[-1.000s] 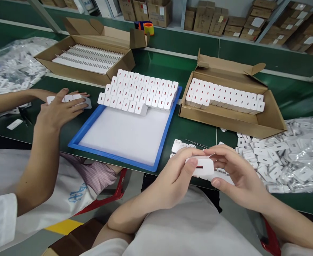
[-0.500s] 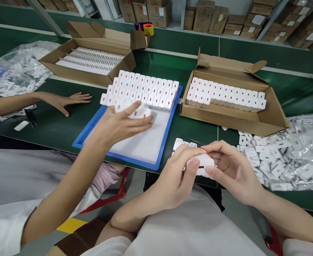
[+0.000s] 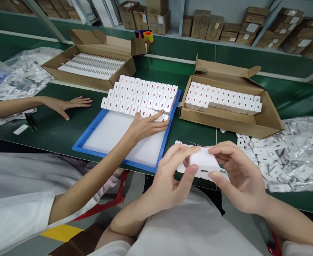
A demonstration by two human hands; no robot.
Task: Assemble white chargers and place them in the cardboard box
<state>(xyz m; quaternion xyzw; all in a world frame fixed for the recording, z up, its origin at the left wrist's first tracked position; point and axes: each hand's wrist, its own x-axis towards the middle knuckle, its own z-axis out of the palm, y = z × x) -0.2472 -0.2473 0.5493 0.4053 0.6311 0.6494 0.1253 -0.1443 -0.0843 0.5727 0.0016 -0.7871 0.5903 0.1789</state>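
Between my two hands, above the table's front edge, is a white charger housing (image 3: pixel 203 159) with a dark slot in its near end. My left hand (image 3: pixel 174 170) is closed on its left side, thumb at the front corner and fingers on top. With thumb and fingertips, my right hand (image 3: pixel 238 174) grips its right side. Small white slotted plates (image 3: pixel 181 168) lie on the table just behind and under my hands, partly hidden. Close behind them rests a thin dark tool (image 3: pixel 194 143), perhaps tweezers.
A co-worker's hand (image 3: pixel 148 126) touches white chargers (image 3: pixel 137 93) on a blue-rimmed tray (image 3: pixel 92 151); their other hand (image 3: pixel 65 106) lies flat. Cartons hold more chargers (image 3: pixel 223 96) and pinned parts (image 3: pixel 92 65). Bagged white plates (image 3: pixel 292 153) lie at right, black tweezers (image 3: pixel 31 121) at left.
The charger housing in my hands has tipped so that more of its top shows. The co-worker's near hand has moved right and set a row of chargers down on the tray.
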